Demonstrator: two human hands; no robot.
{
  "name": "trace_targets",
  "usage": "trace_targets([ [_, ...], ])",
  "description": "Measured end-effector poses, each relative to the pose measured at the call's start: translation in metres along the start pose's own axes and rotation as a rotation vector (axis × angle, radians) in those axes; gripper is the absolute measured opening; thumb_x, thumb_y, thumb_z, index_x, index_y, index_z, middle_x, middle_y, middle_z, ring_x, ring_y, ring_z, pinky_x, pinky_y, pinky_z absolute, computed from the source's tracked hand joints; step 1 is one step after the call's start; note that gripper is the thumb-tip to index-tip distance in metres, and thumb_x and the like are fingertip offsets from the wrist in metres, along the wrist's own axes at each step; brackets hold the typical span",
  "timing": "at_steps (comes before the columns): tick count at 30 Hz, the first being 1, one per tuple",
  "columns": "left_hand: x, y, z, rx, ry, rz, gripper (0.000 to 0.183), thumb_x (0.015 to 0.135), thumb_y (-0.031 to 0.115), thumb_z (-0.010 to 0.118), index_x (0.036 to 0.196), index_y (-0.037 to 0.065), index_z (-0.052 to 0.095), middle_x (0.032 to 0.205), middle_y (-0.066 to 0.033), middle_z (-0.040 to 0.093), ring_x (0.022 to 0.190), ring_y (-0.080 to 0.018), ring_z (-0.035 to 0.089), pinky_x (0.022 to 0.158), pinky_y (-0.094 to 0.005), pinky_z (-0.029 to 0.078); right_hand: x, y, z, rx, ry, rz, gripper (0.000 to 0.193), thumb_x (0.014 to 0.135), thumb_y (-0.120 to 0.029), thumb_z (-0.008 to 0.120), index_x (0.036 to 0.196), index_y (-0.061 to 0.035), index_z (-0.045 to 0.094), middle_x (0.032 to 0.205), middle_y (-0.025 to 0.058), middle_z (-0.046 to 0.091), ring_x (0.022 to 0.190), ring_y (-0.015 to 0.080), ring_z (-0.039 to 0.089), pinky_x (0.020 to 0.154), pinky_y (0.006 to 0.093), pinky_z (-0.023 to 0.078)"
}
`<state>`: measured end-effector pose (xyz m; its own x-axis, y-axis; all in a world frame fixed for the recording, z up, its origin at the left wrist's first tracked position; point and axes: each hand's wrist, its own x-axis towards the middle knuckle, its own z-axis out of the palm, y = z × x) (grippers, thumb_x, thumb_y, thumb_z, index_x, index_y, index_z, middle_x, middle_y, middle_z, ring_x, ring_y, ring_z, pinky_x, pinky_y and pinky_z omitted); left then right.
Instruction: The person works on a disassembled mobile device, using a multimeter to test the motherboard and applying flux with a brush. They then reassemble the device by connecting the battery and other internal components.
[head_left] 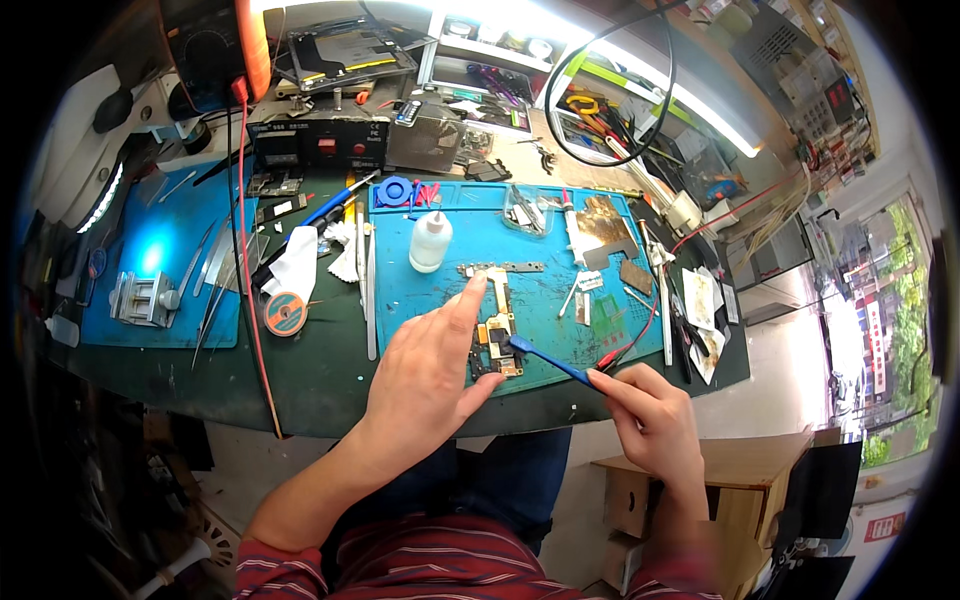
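A phone circuit board [497, 325], L-shaped with gold and black parts, lies on the blue work mat [430, 300]. My left hand [425, 365] spans its left side, index finger by the upper end and thumb at the lower end, holding it in place; the other fingers are partly hidden. In my right hand [655, 415] is a blue-handled brush [555, 361], pinched near the handle's end. The dark brush head touches the board's right side. Just above the board sits a perforated metal strip [522, 267]. Left of that stands a white squeeze bottle [430, 243].
Cotton swabs, a red clip lead [612, 357] and metal plates [603, 222] lie on the mat's right. Tweezers [371, 290] and a solder wire spool [285, 314] are left of it. A red cable [258, 340] hangs across the left. A black cable loop [600, 160] hangs above the back.
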<state>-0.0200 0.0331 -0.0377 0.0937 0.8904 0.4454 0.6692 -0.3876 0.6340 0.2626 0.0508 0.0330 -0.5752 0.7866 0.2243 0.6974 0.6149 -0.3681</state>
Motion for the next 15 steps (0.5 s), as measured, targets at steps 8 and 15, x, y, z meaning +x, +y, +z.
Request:
trace_targets([
  [8, 0.000, -0.001, 0.001, -0.019, 0.001, -0.003, 0.110, 0.076, 0.014, 0.093, 0.166, 0.001, 0.030, 0.143, -0.0144, 0.065, 0.124, -0.0320, 0.064, 0.107, -0.0419, 0.048, 0.019, 0.001, 0.014, -0.080, 0.203, 0.006, 0.046, 0.086, 0.005, 0.073, 0.129, -0.0109, 0.077, 0.095, 0.0068, 0.067, 0.073, 0.0252, 0.067, 0.064, 0.0357, 0.055],
  [15, 0.000, 0.000, 0.001, 0.007, 0.001, 0.007, 0.111, 0.076, 0.015, 0.093, 0.166, 0.002, 0.029, 0.143, -0.0149, 0.064, 0.126, -0.0326, 0.063, 0.108, -0.0435, 0.047, 0.010, 0.003, 0.034, -0.133, 0.204, -0.076, 0.048, 0.086, 0.006, 0.072, 0.130, -0.0108, 0.077, 0.097, 0.0060, 0.066, 0.074, 0.0239, 0.068, 0.064, 0.0353, 0.055],
])
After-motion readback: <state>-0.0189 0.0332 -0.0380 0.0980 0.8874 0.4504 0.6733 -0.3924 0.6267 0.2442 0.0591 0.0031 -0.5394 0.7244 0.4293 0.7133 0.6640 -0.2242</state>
